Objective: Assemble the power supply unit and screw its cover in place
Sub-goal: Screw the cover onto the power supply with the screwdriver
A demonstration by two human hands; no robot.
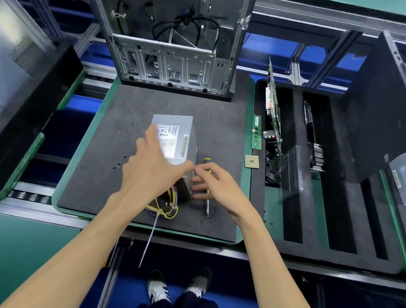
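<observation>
A grey power supply unit (176, 135) with a white label lies on the black foam mat (112, 143), its yellow and purple wires (165, 207) spilling toward me. My left hand (152, 165) lies spread over the unit's near top, fingers straight, thumb reaching to its right edge. My right hand (215, 183) is at the unit's right side with curled fingers over the yellow-and-black screwdriver (208, 179), which lies on the mat; whether it grips the tool is unclear. Small black screws (119, 165) lie on the mat to the left.
An open metal computer case (174, 36) stands at the mat's far edge. A black foam tray (321, 172) at right holds circuit boards; a RAM stick (257, 132) and a CPU chip (251, 162) lie beside it. A white cable tie (149, 239) hangs off the front.
</observation>
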